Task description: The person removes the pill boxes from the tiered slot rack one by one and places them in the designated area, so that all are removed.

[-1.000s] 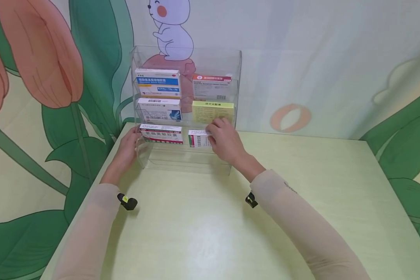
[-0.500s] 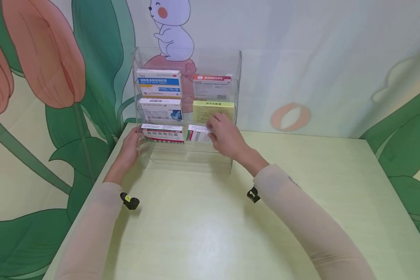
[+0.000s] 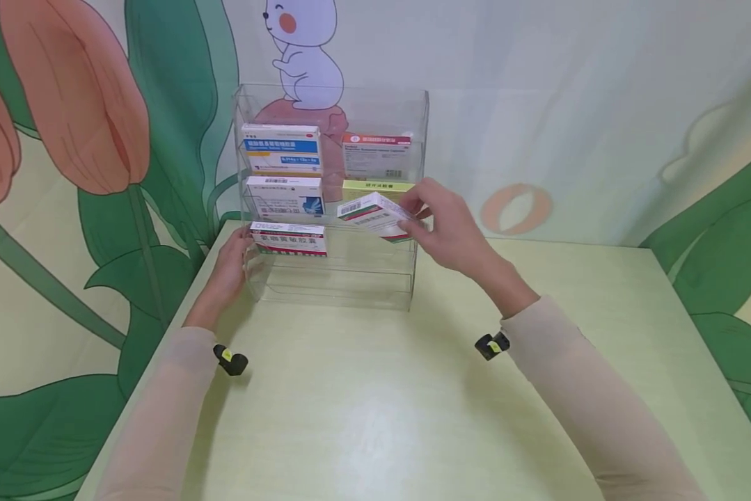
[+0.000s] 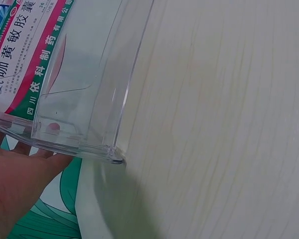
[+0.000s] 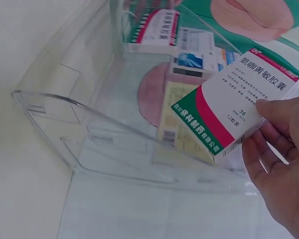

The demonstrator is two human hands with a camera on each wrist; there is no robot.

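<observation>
My right hand pinches a white, green and red medicine box between thumb and fingers. In the head view the box hangs tilted before the right side of a clear acrylic rack. Its printed front faces the right wrist camera. At the rack's left side, my left hand holds the side panel; in the left wrist view its fingertips are partly behind the plastic. A similar medicine box stands in the rack's lower left pocket, close to that hand.
Higher in the rack stand a blue-and-white box, a white box, a red-topped box and a yellow box, partly covered by the held one. The rack stands on a pale table against a printed wall.
My right hand has drawn the medicine box up out of the rack's lower right pocket, towards the right, and tilted it. My left hand stays at the rack's side.
</observation>
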